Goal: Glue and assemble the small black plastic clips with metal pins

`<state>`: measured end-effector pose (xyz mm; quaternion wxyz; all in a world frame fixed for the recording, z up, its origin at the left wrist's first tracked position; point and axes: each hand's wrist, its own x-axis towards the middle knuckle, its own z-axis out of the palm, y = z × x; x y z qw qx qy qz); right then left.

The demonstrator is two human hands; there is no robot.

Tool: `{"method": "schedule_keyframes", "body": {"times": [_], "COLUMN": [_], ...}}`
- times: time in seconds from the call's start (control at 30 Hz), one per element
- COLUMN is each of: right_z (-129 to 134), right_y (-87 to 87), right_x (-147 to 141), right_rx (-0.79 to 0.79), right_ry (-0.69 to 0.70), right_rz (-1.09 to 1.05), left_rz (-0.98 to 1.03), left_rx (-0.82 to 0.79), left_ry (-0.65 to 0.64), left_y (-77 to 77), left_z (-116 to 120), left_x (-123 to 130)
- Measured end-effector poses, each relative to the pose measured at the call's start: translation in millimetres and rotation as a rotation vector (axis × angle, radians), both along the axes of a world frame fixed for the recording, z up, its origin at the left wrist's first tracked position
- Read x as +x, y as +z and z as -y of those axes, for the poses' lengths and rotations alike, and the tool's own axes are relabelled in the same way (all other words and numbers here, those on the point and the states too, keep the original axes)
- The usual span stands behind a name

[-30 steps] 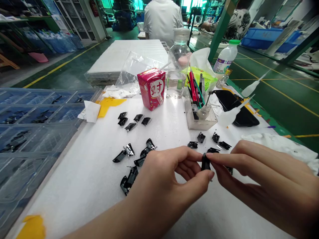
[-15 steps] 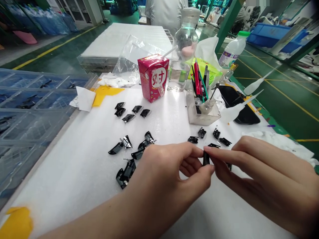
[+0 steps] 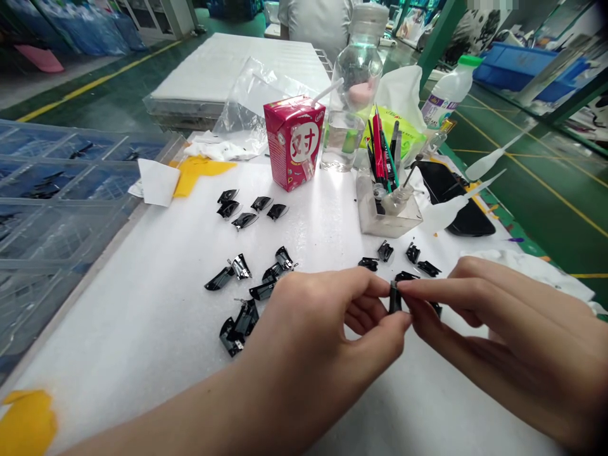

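Between the fingertips of both hands is a small black plastic part (image 3: 394, 299), held roughly upright above the white work surface (image 3: 156, 316). My left hand (image 3: 332, 316) pinches it between thumb and forefinger. From the other side, my right hand (image 3: 475, 310) grips the same part with its fingertips, which hide some of it. Just behind my hands lie several small black pieces (image 3: 385, 251). To the left of my left hand are glossy black curved parts (image 3: 247, 318) in loose clusters, and farther back several fin-shaped black parts (image 3: 245, 220).
A red drink carton (image 3: 295, 142) with a straw stands at the back beside a clear bottle (image 3: 349, 120). A small holder (image 3: 392, 221) carries tweezers and pens. Droppers (image 3: 441, 212) and a black tray-like object (image 3: 470, 215) lie right. A compartmented plastic box (image 3: 71, 247) lines the left edge.
The view has shifted slightly. Both hands keep their pinch on the black part, which has turned or tilted a little, showing more of its top end.
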<state>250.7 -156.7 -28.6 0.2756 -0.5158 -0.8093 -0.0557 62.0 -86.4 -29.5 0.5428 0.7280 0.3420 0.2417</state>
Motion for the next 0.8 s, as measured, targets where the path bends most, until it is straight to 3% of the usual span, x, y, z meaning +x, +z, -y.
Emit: {"method": "schedule_keyframes", "body": {"times": [0.33,0.6,0.73,0.8], "right_z": [-1.1,1.4,6.2,7.2], "right_y": [6.4,3.4,2.4,5.5], "right_x": [-2.9,-3.6,2.9,7.6], "right_rx": [0.051,0.032,-0.144,-0.278], "right_ry": [-0.041,-0.056,0.006,0.043], "right_rz": [0.019,-0.046,-0.247,-0.248], "left_rz": [0.073,0.03,0.008,0.009], "left_rx": [-0.571,-0.702,-0.639,-0.624], "left_ry": [0.008,0.006,0.044,0.052], "left_y": [6.6,8.6,12.7,13.0], "left_z": [-7.0,-13.1,-18.7,-20.6], "left_x": [4.9,5.2,3.8,3.1]}}
